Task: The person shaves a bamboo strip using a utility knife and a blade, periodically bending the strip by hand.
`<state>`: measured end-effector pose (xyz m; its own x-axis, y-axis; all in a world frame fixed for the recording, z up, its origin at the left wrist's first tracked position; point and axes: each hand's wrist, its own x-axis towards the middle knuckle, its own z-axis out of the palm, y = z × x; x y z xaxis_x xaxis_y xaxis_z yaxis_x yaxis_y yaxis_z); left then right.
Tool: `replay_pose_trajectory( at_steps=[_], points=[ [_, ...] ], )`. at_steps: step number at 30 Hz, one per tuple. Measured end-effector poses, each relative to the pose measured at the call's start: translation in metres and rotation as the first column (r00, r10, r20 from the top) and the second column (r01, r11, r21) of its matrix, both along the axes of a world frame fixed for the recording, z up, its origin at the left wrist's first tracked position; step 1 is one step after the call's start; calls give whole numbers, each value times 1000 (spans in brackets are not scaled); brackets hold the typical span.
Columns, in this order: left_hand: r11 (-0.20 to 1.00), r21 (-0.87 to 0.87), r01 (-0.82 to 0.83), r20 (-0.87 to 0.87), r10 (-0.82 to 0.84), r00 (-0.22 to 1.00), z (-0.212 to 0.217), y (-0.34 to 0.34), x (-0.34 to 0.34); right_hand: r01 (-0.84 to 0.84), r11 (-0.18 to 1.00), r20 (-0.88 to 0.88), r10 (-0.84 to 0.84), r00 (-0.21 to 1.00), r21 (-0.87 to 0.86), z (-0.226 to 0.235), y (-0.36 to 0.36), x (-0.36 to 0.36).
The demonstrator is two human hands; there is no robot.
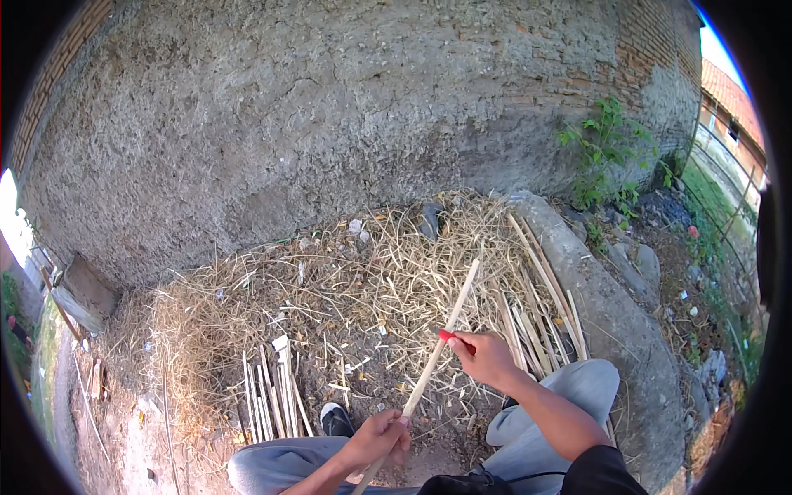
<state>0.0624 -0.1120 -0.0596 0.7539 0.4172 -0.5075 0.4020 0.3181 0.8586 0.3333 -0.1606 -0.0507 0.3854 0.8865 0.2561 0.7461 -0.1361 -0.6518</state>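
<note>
A long pale bamboo strip (463, 295) slants up and away from between my knees, its far end over the heap of shavings. Closed around its lower part is my left hand (383, 437), and the strip's near end passes below that hand. Farther up, my right hand (488, 360) is closed on a red-handled knife (446, 335). The short dark blade lies against or just over the strip; exact contact is too small to tell.
Curly shavings (429, 256) cover the ground ahead. Bundles of cut strips lie by my left knee (272, 392) and right knee (536, 330). A rough wall (330, 124) rises beyond, a stone kerb (602, 305) curves along the right, and a green plant (606, 153) grows by the wall.
</note>
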Motion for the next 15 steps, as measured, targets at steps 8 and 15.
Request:
replay_pose_trajectory(
  at_steps=[8, 15],
  points=[
    [995, 21, -98, 51, 97, 994, 5, 0, 18, -175, 984, 24, 176, 984, -29, 3, -18, -33],
    [832, 553, -44, 6, 48, 999, -18, -4, 21, -264, 964, 45, 262, 964, 44, -15, -20, -39]
  ],
)
